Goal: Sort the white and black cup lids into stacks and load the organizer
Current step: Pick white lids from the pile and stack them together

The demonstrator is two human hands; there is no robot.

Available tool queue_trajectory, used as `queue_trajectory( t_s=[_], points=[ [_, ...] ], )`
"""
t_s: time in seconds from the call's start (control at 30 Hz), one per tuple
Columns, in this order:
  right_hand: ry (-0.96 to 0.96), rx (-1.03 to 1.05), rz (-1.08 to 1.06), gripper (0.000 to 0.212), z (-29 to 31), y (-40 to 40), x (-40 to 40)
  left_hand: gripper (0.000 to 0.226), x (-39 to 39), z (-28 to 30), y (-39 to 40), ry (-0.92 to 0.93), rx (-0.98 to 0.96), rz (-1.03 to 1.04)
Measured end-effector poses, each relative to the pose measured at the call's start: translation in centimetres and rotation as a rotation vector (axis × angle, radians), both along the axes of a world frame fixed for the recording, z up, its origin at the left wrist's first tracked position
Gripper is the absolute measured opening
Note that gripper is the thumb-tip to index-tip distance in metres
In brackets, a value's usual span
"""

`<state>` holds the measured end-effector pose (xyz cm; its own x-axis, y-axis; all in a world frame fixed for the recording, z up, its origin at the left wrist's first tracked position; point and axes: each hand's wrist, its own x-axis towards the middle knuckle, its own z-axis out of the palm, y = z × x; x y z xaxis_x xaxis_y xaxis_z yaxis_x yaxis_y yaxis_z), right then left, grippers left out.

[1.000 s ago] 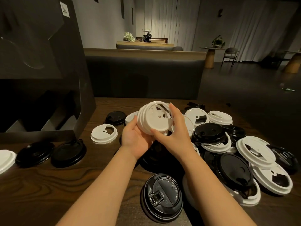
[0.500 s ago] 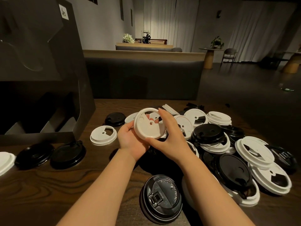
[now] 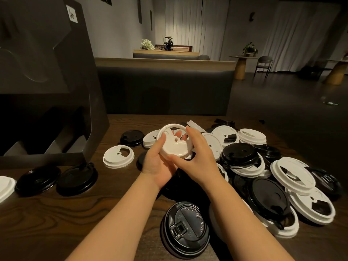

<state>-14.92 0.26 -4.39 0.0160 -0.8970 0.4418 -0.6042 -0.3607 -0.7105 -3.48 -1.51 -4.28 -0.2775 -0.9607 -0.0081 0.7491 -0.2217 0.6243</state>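
Bare table (image 3: 56,223) lies open front-left — lid pile (image 3: 263,176) crowds right, organizer (image 3: 47,81) blocks left.

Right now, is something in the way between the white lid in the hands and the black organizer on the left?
Nothing visible blocks it. Both hands hold the white lid above the table; toward the organizer, one white lid lies flat on the table, low enough to pass over.

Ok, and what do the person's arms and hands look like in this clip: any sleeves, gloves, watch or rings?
Both forearms are bare up to the frame's bottom edge, so no sleeves show. The left hand and right hand have no gloves. No watch, band or bracelet sits on either wrist, and no rings show on the visible fingers. The nails look short and unpainted, though the dim light makes that hard to confirm.
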Motion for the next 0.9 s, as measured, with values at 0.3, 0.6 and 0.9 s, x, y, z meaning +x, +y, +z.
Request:
queue_trajectory(
  t_s=[0.3, 0.6, 0.9],
  points=[
    [0.109, 0.077, -0.415, 0.02, 0.1, -1.0, -2.3, 0.026, 1.1, -0.1, -1.0, -0.068, 0.035, 0.065],
    [0.209, 0.341, -0.354, 0.042, -0.1, -1.5, -2.2, 0.022, 1.4, 0.0, -0.9, -0.131, 0.038, 0.035],
    [0.095, -0.018, -0.19, 0.016, -0.2, -0.8, -1.7, 0.059, 1.4, 0.2, -1.0, -0.152, 0.065, 0.06]
  ],
)
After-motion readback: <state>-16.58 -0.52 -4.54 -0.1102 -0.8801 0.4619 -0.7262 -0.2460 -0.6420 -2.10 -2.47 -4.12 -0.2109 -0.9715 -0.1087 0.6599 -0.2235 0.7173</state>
